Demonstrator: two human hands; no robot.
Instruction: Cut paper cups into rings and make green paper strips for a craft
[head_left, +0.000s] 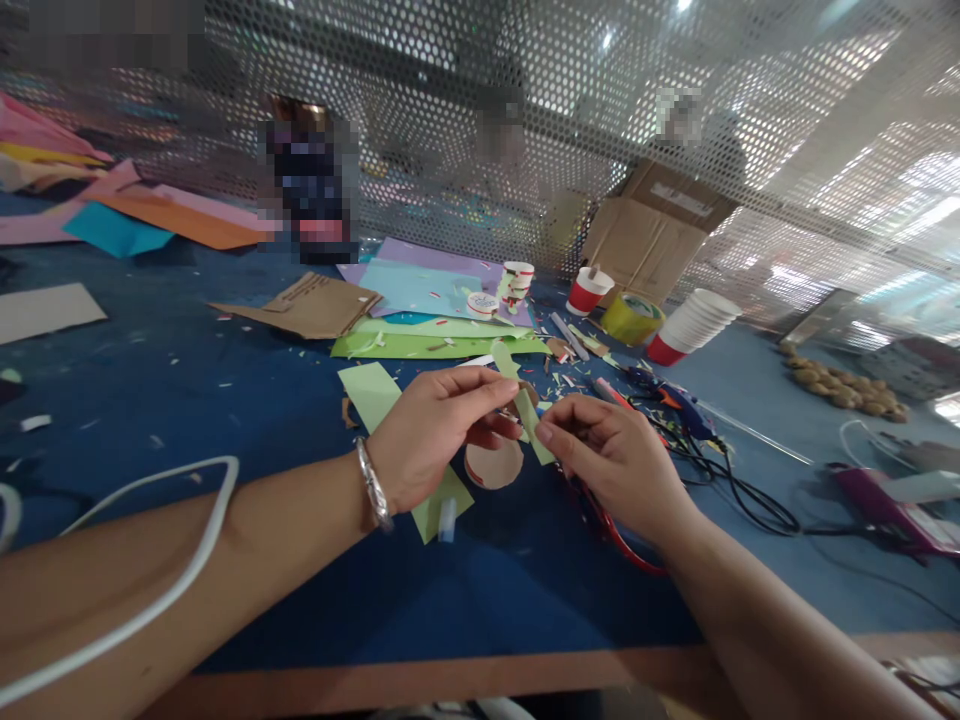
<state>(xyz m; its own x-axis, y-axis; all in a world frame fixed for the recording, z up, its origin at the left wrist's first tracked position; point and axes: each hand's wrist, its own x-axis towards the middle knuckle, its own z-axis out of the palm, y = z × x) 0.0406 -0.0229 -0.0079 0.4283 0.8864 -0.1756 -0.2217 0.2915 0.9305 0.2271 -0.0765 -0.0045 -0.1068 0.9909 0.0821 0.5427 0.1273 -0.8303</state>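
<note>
A narrow light-green paper strip (pixel 526 412) is pinched between both hands above the blue table. My left hand (pixel 448 420), with a silver bangle at the wrist, grips its upper part between thumb and fingers. My right hand (pixel 606 450) holds the lower end in a pinch. Below the hands lies a round cardboard disc (pixel 493 464). A wider light-green paper strip (pixel 371 392) runs on the table beneath my left hand, partly hidden by it. Near its lower end is a small clear-and-blue piece (pixel 447 520). Red-handled scissors (pixel 622 545) lie partly hidden under my right hand.
Behind the hands are stacked coloured sheets (pixel 427 285), folded cardboard (pixel 319 305), a decorated cup (pixel 516 288), yellow tape (pixel 632 318) and stacked paper cups (pixel 694 325). A blue glue gun (pixel 675 400) with black cable lies at right. Perforated metal (pixel 435 130) rises behind. Paper scraps litter the table.
</note>
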